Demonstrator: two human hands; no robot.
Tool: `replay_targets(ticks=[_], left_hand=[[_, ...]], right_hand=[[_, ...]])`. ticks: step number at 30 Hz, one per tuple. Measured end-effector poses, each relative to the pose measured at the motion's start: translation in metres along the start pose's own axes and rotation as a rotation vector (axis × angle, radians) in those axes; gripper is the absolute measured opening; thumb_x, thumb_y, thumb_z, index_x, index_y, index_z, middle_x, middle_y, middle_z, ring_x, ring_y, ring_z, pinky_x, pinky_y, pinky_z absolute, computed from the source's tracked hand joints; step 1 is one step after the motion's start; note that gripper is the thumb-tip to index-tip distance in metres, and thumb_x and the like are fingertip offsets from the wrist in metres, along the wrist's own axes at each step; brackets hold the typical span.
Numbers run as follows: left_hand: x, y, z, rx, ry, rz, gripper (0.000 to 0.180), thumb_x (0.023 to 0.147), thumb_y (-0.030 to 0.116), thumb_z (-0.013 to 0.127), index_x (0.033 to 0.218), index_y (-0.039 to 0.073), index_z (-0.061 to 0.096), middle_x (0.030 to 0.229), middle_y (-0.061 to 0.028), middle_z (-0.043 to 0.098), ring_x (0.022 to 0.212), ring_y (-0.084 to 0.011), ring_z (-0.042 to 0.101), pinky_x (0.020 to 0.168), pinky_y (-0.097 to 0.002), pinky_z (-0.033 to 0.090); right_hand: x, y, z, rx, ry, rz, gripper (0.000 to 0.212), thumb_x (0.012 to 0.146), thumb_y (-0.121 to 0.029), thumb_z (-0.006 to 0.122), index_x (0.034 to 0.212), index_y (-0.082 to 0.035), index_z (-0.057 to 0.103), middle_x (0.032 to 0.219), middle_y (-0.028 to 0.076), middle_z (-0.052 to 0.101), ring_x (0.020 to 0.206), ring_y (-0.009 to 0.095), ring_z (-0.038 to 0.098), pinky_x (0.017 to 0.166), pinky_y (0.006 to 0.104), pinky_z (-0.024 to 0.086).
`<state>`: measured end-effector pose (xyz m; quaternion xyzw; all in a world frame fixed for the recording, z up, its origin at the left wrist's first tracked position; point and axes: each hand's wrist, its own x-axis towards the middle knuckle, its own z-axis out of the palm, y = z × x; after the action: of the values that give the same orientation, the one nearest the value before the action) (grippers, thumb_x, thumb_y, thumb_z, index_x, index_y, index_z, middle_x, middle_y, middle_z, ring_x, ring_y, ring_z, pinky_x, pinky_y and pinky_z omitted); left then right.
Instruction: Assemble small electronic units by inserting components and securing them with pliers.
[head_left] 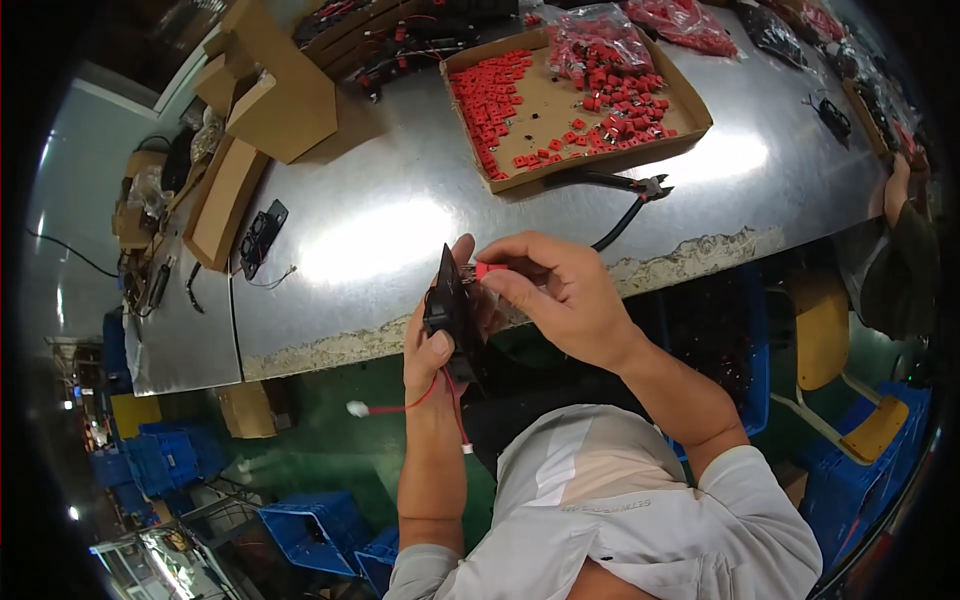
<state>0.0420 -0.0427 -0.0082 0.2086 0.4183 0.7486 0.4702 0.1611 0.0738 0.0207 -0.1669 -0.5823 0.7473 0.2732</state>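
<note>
My left hand (428, 352) is closed round a black panel (450, 305), held on edge just past the table's front edge. Red and black wires (405, 408) with white plugs hang from the panel beside my left wrist. Between the thumb and fingers of my right hand (575, 295) is a small red connector (487, 270) with metal prongs. The prongs point at the panel's right face; whether they touch it I cannot tell. My fingers partly hide both pieces.
A shallow cardboard tray (590, 157) of red parts lies on the metal table (380, 180), with black-handled cutting pliers (650, 188) in front. A black twin-fan panel (262, 240) and cardboard box (290, 120) are at left. Another person's hand (897, 190) shows far right, near a yellow chair (822, 330).
</note>
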Motion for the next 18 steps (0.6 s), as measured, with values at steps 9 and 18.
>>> replay_targets(ticks=[9,18], left_hand=[[-0.002,0.009,0.01,0.283,-0.093,0.048,0.1,0.073,0.041,0.08,0.149,-0.003,0.032,0.115,-0.0089,0.056,0.099,-0.0163,0.057,0.084,-0.0307,0.046],[0.006,0.017,0.012,0.588,-0.121,0.181,0.068,0.072,0.007,0.084,0.131,0.001,0.05,0.122,-0.0071,0.053,0.114,-0.0182,0.055,0.093,-0.0305,0.047]], right_hand=[[0.0,0.003,-0.012,-0.023,-0.028,0.014,0.02,0.095,-0.004,0.061,0.113,0.005,0.062,0.095,0.005,0.066,0.086,0.008,0.064,0.075,0.0228,0.052],[-0.001,0.025,-0.019,0.168,0.14,-0.05,0.017,0.092,0.0,0.064,0.109,0.001,0.061,0.096,0.003,0.064,0.085,0.007,0.061,0.077,0.022,0.05]])
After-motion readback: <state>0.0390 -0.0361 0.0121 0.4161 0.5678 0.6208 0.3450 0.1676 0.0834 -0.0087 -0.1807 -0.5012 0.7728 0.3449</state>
